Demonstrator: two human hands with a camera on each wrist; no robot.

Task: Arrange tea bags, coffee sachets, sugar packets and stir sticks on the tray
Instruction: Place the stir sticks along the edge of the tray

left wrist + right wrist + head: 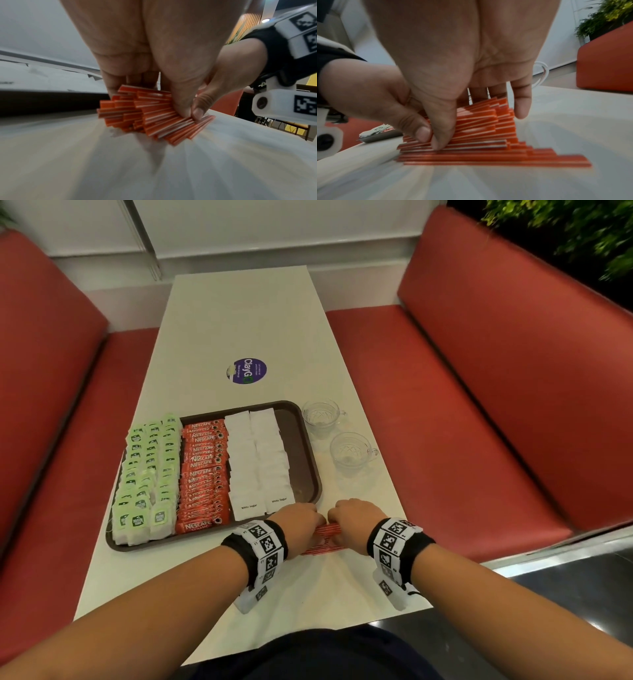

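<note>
Stir sticks (481, 129) fanned unevenly on table (239, 320), pinched by left hand (301, 523) and right hand (352, 517); likely to spill loose if lifted unsquared toward tray (301, 440).

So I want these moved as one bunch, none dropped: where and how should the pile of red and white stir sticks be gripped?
Grip the pile of red and white stir sticks across its middle, from above, both hands as now: left hand, right hand. The sticks lie flat, parallel and staggered on the white table, so squeezing from both long sides likely bundles them.
</note>
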